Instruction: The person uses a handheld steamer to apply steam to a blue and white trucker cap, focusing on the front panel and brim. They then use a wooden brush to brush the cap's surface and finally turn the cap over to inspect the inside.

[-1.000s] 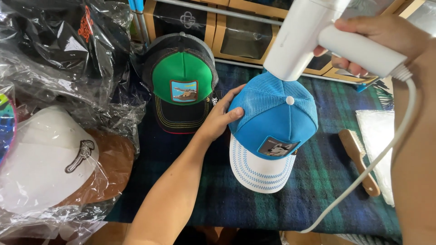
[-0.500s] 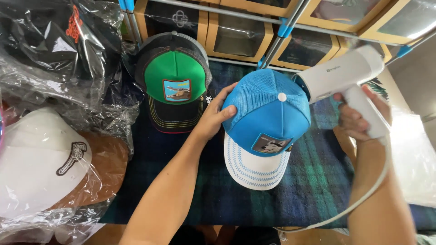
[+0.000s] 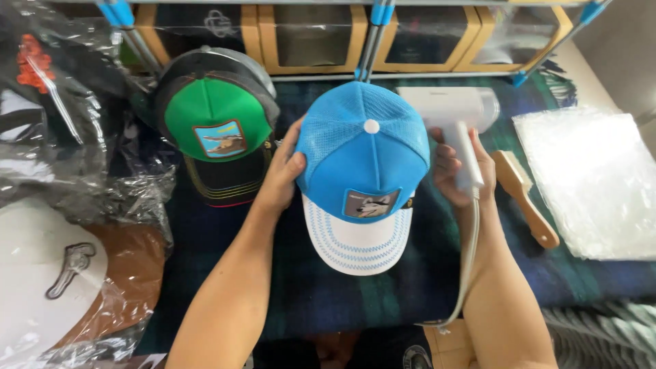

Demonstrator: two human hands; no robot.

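A blue mesh cap (image 3: pixel 362 157) with a white brim and an animal patch sits on the dark plaid cloth (image 3: pixel 355 301) in the middle. My left hand (image 3: pixel 281 174) grips the cap's left side. My right hand (image 3: pixel 456 167) holds the handle of a white handheld steamer (image 3: pixel 447 113), which sits low at the cap's right side with its head pointing right. The steamer's white cord (image 3: pixel 468 266) runs down along my right forearm.
A green and black cap (image 3: pixel 215 130) lies left of the blue one. Bagged caps fill the left edge, among them a white and brown one (image 3: pixel 61 273). A wooden brush (image 3: pixel 525 198) and a clear plastic bag (image 3: pixel 594 181) lie at right. Cardboard boxes (image 3: pixel 301 34) line the back.
My right hand brought the steamer down from above the cap to the cap's right side. The view shifted, so the caps sit more central. My left hand stayed on the cap.
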